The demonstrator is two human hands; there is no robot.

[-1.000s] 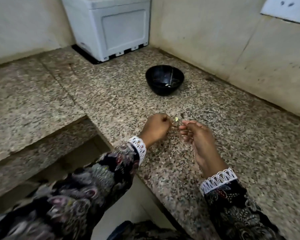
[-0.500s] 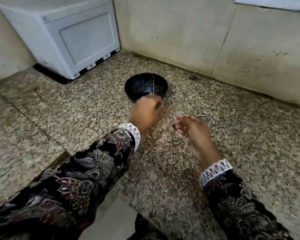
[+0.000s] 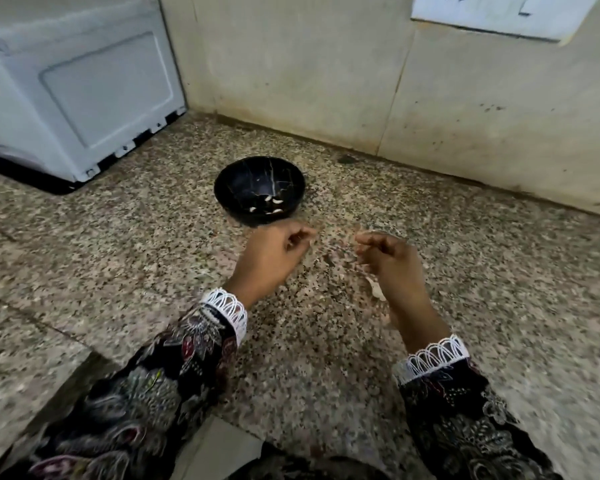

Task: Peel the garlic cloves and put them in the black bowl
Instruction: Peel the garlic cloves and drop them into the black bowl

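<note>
The black bowl (image 3: 246, 181) stands on the granite counter, a little ahead of my hands. Several peeled white garlic cloves (image 3: 272, 203) lie in its bottom. My left hand (image 3: 273, 258) hovers just in front of the bowl with its fingers curled in, and nothing shows in it. My right hand (image 3: 389, 262) is level with it to the right, fingers curled and pinched; I see nothing held there, though it is blurred. Pale scraps of garlic skin (image 3: 374, 291) lie on the counter beside my right wrist.
A white appliance (image 3: 80, 98) stands at the back left of the counter (image 3: 153, 265). A tiled wall (image 3: 326, 74) runs close behind the bowl. The counter's front edge steps down at the lower left, under my left sleeve.
My left hand has drawn back from the bowl toward me. The clove held between both hands a second ago is gone from them. The view has shifted, so the bowl sits more centrally.
</note>
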